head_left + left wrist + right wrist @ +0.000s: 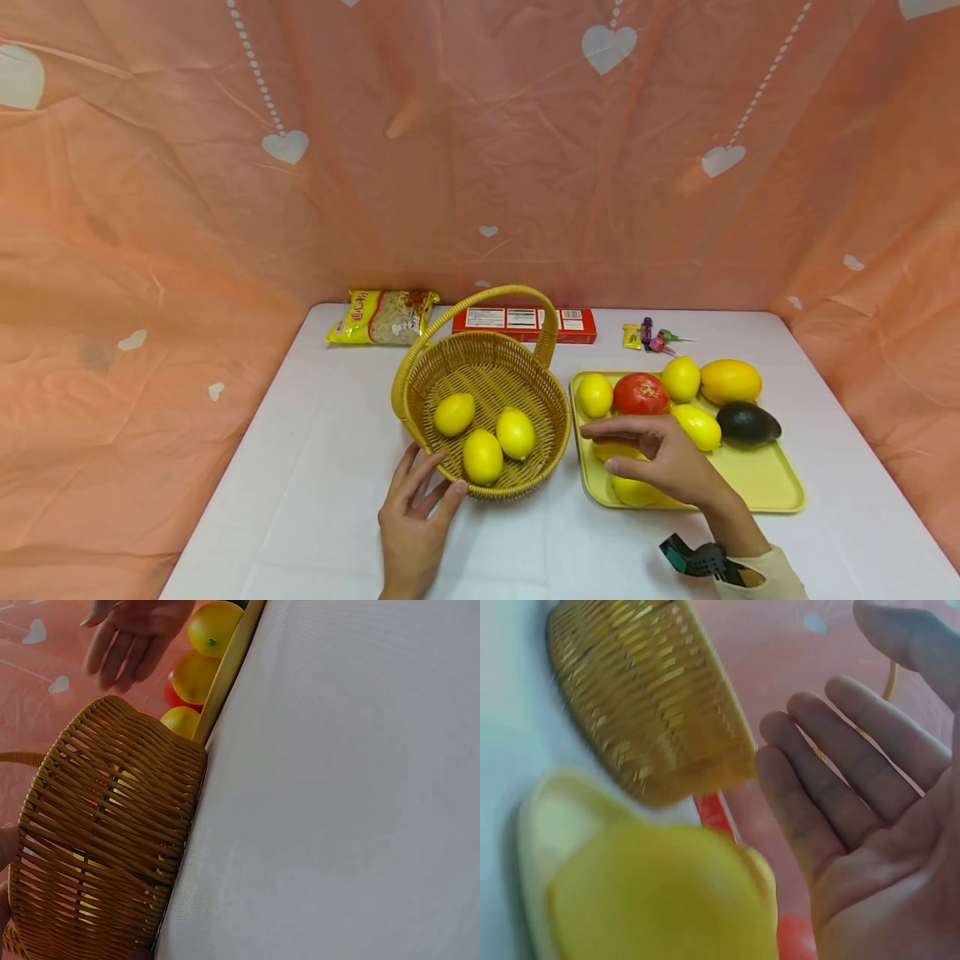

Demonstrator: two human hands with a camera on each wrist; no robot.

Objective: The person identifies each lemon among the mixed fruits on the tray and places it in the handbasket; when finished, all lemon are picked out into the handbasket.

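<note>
Under right hand [663, 462]: lemon [633, 492].

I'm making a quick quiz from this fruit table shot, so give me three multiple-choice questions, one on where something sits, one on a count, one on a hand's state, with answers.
1. Where is the avocado?
A. in the basket
B. on the tray
C. beside the noodle packet

2. How many lemons lie in the basket?
A. one
B. three
C. five

3. How is the right hand?
A. open above the tray
B. gripping the basket handle
C. flat on the cloth

Answers:
1 B: it lies at the right side of the yellow tray.
2 B: three show in the head view.
3 A: its fingers are spread and hold nothing.
</note>
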